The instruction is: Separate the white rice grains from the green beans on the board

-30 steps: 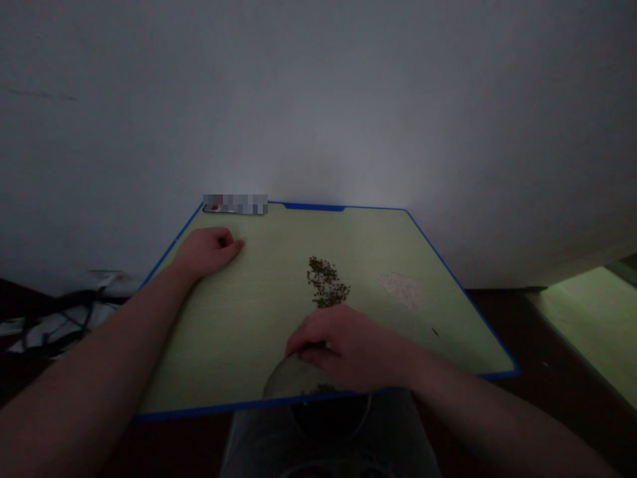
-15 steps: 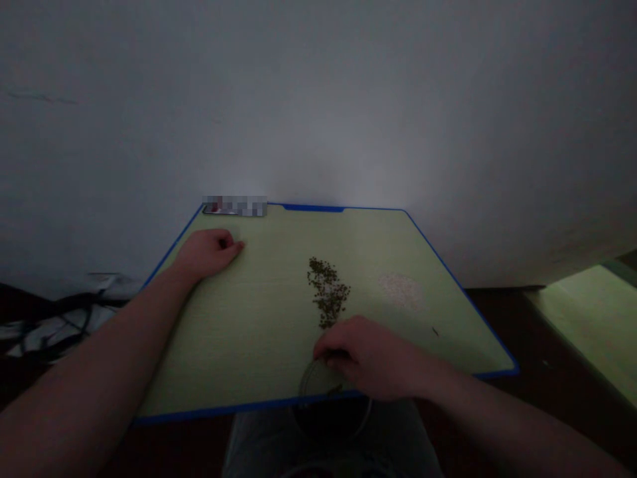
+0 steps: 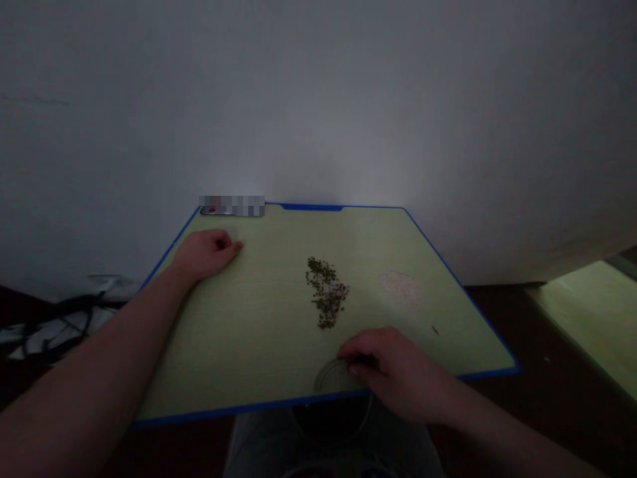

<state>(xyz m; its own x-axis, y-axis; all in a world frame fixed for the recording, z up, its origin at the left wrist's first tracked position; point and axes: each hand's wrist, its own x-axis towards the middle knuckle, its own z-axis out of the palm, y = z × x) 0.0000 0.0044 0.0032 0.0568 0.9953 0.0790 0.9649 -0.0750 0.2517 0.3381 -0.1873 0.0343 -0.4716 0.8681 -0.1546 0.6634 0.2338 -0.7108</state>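
Observation:
My right hand [image 3: 393, 372] pinches the rim of a clear round lid [image 3: 332, 377] at the table's front edge. Just below that edge is a dark bowl [image 3: 332, 418], between my legs. Farther in lies a narrow patch of small greenish-brown beans [image 3: 328, 309], with some pale grains among them. To its right spreads a flat patch of pale, rice-like grains [image 3: 401, 289]. My left hand [image 3: 206, 252] rests on the left side of the table, loosely curled, the thumb against the fingers and nothing visible in it.
The folding table [image 3: 259, 318] has a pale top and a blue rim, its far side against a wall [image 3: 318, 106]. A phone [image 3: 233, 211] lies at the far left corner. One thin dark bit [image 3: 435, 330] sits near the right. Cables [image 3: 64, 312] are heaped left of the table.
My right hand has moved right and slightly toward me with the lid. Dark beans seen by the lid's near rim earlier no longer show. My left hand stays put.

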